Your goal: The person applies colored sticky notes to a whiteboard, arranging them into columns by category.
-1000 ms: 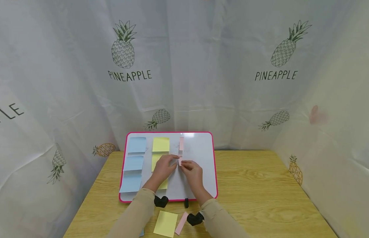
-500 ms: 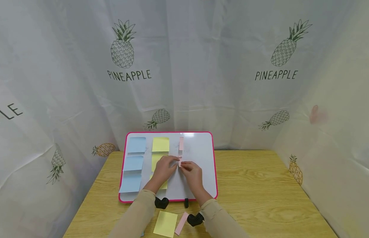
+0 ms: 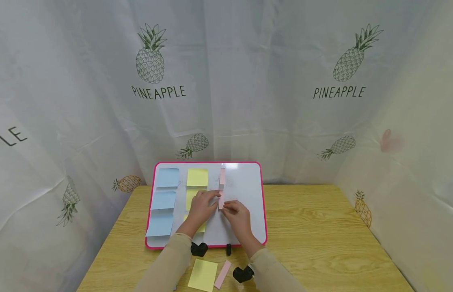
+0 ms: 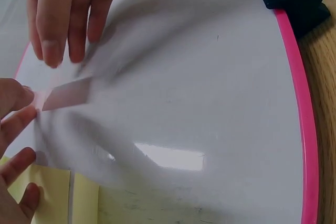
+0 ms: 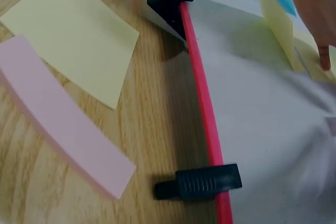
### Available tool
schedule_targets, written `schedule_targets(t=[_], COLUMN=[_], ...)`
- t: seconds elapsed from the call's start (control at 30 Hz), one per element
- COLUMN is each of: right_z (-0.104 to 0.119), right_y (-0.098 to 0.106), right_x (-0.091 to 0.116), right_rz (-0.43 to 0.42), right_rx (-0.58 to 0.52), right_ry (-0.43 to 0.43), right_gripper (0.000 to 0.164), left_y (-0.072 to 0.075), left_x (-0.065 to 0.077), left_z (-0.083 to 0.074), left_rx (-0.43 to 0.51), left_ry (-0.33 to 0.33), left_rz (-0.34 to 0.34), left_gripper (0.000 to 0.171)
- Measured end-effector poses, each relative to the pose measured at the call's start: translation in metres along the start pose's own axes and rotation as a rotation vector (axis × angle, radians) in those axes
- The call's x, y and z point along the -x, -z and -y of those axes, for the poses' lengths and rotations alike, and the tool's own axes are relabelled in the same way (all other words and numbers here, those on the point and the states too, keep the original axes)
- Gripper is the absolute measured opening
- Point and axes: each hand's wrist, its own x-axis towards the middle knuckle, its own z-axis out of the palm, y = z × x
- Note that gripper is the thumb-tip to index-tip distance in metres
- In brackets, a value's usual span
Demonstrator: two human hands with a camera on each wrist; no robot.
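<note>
On a pink-rimmed whiteboard, my left hand touches the upper end of a pink sticky-note strip with its index finger, the thumb near its left edge. In the left wrist view the strip's free end stands a little off the board. Beside the lower end is my right hand; its fingers look apart from the paper in the left wrist view. Another pink strip sticks directly above. Left of these are a yellow sticky-note column and a blue one.
Before the board lie a yellow sticky-note pad and a pink strip pad on the wooden table. Black clips grip the board's near edge. A pineapple-print curtain surrounds the table.
My right hand has shifted slightly down and right, away from the pink strip, and more of the strip shows. My left hand stays near its upper end.
</note>
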Motion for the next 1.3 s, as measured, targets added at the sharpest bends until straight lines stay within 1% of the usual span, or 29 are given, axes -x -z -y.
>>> schedule_targets(t=[0.07, 0.2, 0.33, 0.47, 0.7, 0.77, 0.83, 0.9, 0.93, 1.07, 1.23, 1.3], right_z=[-0.001, -0.003, -0.004, -0.006, -0.004, -0.004, -0.003, 0.008, 0.01, 0.033, 0.039, 0.039], right_y=[0.004, 0.013, 0.023, 0.031, 0.042, 0.044, 0.046, 0.05, 0.051, 0.059, 0.065, 0.067], right_x=[0.003, 0.008, 0.013, 0.018, 0.026, 0.028, 0.03, 0.034, 0.035, 0.044, 0.051, 0.053], right_rz=[-0.01, -0.027, -0.016, 0.01, 0.054, 0.066, 0.071, 0.075, 0.076, 0.092, 0.112, 0.121], right_rx=[-0.001, 0.039, 0.064, 0.034, -0.033, -0.043, -0.06, -0.069, -0.069, -0.081, -0.085, -0.082], right_ry=[-0.005, 0.007, 0.033, 0.028, -0.048, -0.053, -0.037, -0.031, -0.026, -0.022, -0.024, -0.043], right_gripper=[0.014, 0.016, 0.018, 0.018, 0.022, 0.024, 0.024, 0.024, 0.024, 0.023, 0.021, 0.021], left_y=[0.0, -0.001, -0.004, -0.006, -0.006, -0.006, -0.006, -0.007, -0.007, -0.009, -0.012, -0.013], left_x=[0.0, 0.001, 0.0, -0.001, -0.001, -0.001, -0.001, -0.002, -0.002, -0.003, -0.004, -0.004], left_z=[0.0, 0.0, 0.001, 0.001, -0.002, -0.003, -0.005, -0.005, -0.005, -0.006, -0.008, -0.008], left_rx=[-0.015, -0.058, -0.089, -0.095, -0.107, -0.106, -0.102, -0.099, -0.098, -0.094, -0.091, -0.087], left_ry=[-0.002, -0.019, -0.039, -0.039, -0.05, -0.051, -0.055, -0.057, -0.057, -0.059, -0.058, -0.055], left_rz=[-0.005, -0.002, -0.005, -0.011, -0.027, -0.031, -0.038, -0.04, -0.04, -0.038, -0.035, -0.032], left_gripper=[0.023, 0.024, 0.025, 0.025, 0.024, 0.024, 0.024, 0.023, 0.023, 0.022, 0.02, 0.02])
